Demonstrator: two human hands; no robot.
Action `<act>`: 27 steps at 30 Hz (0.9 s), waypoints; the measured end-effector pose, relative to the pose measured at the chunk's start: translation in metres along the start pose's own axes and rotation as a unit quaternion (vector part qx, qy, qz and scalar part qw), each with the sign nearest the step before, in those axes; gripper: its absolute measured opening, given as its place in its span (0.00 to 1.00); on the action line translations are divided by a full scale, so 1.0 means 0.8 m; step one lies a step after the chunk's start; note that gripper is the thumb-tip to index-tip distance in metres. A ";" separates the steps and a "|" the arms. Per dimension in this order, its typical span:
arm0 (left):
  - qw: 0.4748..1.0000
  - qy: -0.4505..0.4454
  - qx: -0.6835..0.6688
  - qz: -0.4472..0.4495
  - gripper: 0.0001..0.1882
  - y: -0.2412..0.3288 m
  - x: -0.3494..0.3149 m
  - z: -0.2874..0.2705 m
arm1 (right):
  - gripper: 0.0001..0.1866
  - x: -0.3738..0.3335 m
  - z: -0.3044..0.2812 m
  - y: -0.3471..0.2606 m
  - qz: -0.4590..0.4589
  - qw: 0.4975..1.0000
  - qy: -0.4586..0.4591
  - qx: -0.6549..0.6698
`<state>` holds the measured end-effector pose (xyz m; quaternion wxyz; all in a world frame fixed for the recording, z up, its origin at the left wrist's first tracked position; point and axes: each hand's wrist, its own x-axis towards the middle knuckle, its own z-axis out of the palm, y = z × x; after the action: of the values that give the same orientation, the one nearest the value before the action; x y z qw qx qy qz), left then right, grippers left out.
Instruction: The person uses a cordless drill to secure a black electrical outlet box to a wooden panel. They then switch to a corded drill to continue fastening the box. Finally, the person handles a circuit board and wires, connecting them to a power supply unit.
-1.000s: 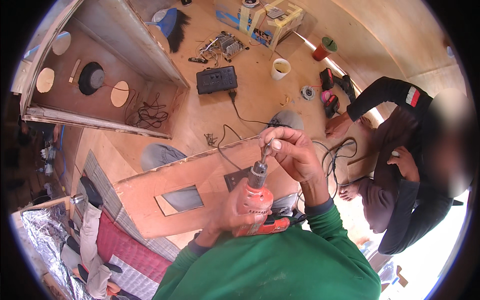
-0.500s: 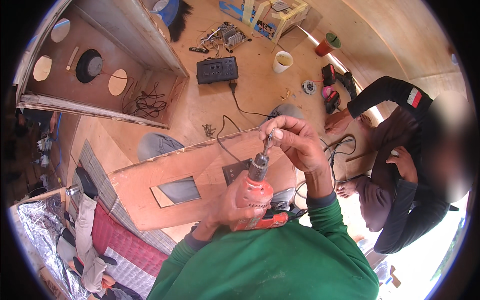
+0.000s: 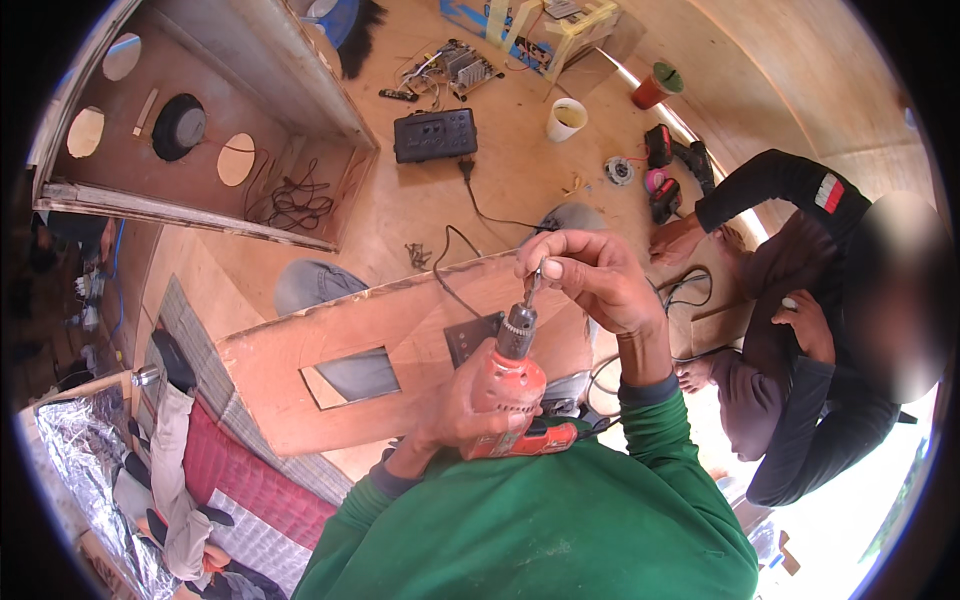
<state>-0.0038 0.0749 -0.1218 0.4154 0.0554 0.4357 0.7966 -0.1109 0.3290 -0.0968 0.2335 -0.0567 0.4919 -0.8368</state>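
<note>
A red corded power drill [image 3: 517,383] points away from me, with my left hand [image 3: 452,408] wrapped round its body. Out of its dark metal chuck [image 3: 518,330] sticks a thin drill bit [image 3: 533,288]. My right hand [image 3: 603,287] pinches the bit's far end between thumb and fingers; the very tip is partly hidden by them. Under the drill, across my legs, lies a wooden panel [image 3: 275,405] with a rectangular cutout. A dark plate [image 3: 473,340] with small holes sits on the panel beside the chuck.
An open wooden cabinet [image 3: 250,100] with round holes and a speaker [image 3: 180,128] stands at far left. Beyond the panel are a black box-shaped device [image 3: 434,136], a circuit board [image 3: 462,70] and a white cup [image 3: 566,120]. A co-worker [image 3: 790,330] sits at right, near cordless tools [image 3: 664,200].
My right wrist and forearm have shifted slightly to the right, with the fingers still at the bit. The drill and left hand have hardly moved.
</note>
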 end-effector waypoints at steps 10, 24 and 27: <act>0.999 0.050 -0.008 -0.004 0.43 -0.006 0.002 -0.002 | 0.17 -0.017 0.024 0.031 0.015 0.996 0.085 -0.004; 0.961 0.119 -0.213 0.127 0.31 -0.011 0.045 0.068 | 0.65 -0.206 0.092 -0.001 0.047 0.765 0.033 -0.641; 0.966 0.144 -0.174 0.125 0.35 -0.008 0.046 0.093 | 0.53 -0.208 0.112 0.038 -0.065 0.673 0.133 -0.725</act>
<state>0.0102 0.1509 -0.0910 0.2480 -0.0794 0.3350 0.9055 0.0756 0.3197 -0.0548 -0.0039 -0.1284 0.9648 -0.2295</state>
